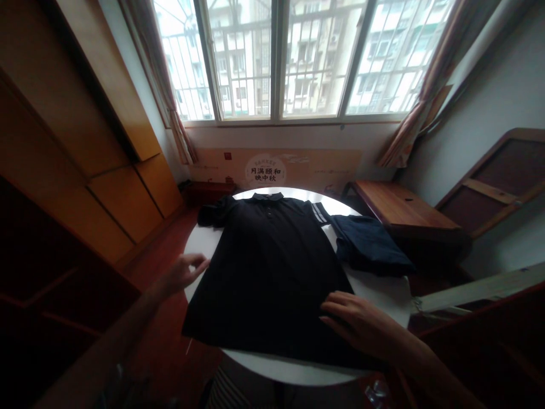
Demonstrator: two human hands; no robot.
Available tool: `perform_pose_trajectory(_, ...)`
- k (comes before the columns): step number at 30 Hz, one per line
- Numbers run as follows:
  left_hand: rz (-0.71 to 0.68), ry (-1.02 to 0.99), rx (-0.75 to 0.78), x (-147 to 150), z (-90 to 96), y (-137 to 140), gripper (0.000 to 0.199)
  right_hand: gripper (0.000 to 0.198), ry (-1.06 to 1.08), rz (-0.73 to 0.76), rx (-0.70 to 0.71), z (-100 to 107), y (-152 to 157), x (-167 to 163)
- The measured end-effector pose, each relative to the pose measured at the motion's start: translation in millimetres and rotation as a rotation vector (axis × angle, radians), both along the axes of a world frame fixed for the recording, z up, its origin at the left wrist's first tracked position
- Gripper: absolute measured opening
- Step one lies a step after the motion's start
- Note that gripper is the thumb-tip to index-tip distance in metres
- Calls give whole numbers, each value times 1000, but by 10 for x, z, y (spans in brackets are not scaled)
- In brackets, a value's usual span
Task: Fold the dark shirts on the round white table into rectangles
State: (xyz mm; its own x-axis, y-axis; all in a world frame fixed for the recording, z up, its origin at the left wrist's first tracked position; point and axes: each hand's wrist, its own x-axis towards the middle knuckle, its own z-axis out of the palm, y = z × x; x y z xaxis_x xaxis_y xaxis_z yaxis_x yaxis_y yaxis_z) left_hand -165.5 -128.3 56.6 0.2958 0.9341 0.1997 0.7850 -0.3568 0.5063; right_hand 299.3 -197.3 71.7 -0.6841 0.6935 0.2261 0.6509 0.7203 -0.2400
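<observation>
Head view: a black polo shirt [272,272] is seen spread front up on a round white table [293,369], w/ its collar [268,197] pointed twd the window [242,62] and its hem nearest the wearer of the cam; the table rim is overlapped by the hem at lower L & R. The L hand [189,271] is held at the shirt's L side edge, fingers curled & thumb near them; whether any fabric is pinched can't be told. The R hand [353,315] is placed over the shirt's lower R part, fingers loosely bent, tips down twd the cloth; whether a bit of it is gripped can't be told either. On the R sleeve [318,213] white stripes are shown; the L one is too dark to be made out well. Just beside the shirt, on the table's R part, a folded navy garment [370,244] is laid. Beyond, a wooden desk [395,204] is seen at R, a wooden cabinet [119,199] at L, & a tan banner w/ Chinese characters [298,165] below the window, which is flanked by curtains [426,108]. The reddish floor [162,324] is seen at lower L.
</observation>
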Motion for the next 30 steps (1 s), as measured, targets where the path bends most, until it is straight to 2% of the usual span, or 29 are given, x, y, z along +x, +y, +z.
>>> perform_pose_trajectory(3,192,-89,84,134,86,763,20,20,-6,209,-41,105,453,-663)
perform_pose_trajectory(5,348,-162,66,227,117,1248,18,23,35,313,-17,45,717,-1100)
perform_pose_trajectory(8,512,-228,-14,311,87,1824,27,41,39,371,34,-223,962,-1572)
perform_pose_trajectory(11,593,-258,-57,316,-10,2178,39,54,18,357,-17,-539,1019,-1761)
perform_pose_trajectory(15,646,-356,-90,266,-125,2396,33,56,69,322,-97,-736,984,-1755)
perform_pose_trajectory(18,661,-470,-130,221,-155,2462,27,56,89,325,-109,-736,982,-1731)
perform_pose_trajectory(25,651,-714,-187,166,-105,2508,30,55,105,340,-121,-730,1010,-1732)
perform_pose_trajectory(30,674,-812,-230,167,-54,2544,41,54,110,344,-115,-742,1010,-1736)
